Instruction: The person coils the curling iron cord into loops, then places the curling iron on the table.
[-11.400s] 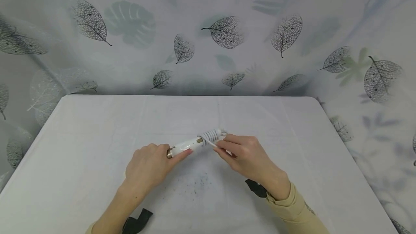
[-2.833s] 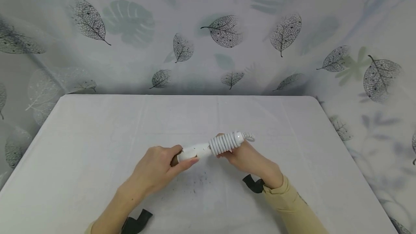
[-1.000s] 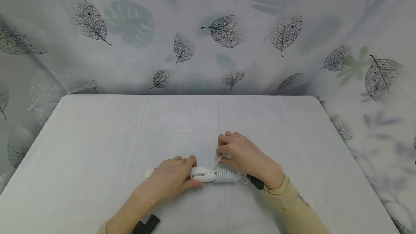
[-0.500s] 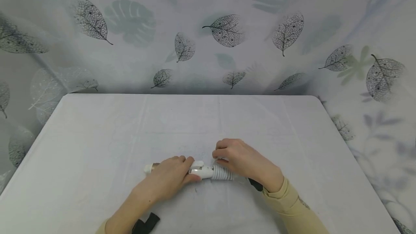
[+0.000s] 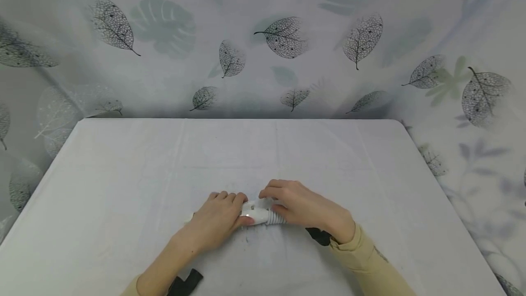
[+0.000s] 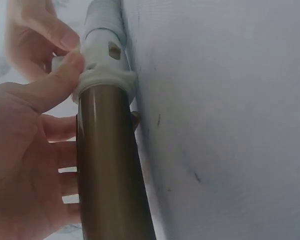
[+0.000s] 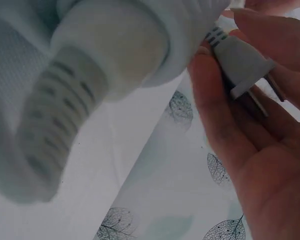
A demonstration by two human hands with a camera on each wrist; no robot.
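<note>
A white curling iron (image 5: 255,214) with a bronze barrel (image 6: 110,165) lies roughly level, close over the table. My left hand (image 5: 215,220) grips it, thumb against the white collar and fingers passing behind the barrel. White cord (image 5: 276,217) is wound in tight coils round the handle, and a ribbed cord sleeve (image 7: 60,112) bends out of the handle's end. At the coils, my right hand (image 5: 302,205) holds the two-pin plug (image 7: 242,62) between thumb and fingers. In the head view the right hand covers the plug and part of the coils.
The white-covered table (image 5: 123,168) runs back to a leaf-printed curtain (image 5: 246,22). Black straps (image 5: 186,282) show by the left forearm and under the right wrist. Small dark marks (image 6: 197,176) dot the cloth near the iron.
Earlier the iron was held tilted while the right hand wound cord; it has since come down level. Over the last second the right hand has moved down and left onto the coils.
</note>
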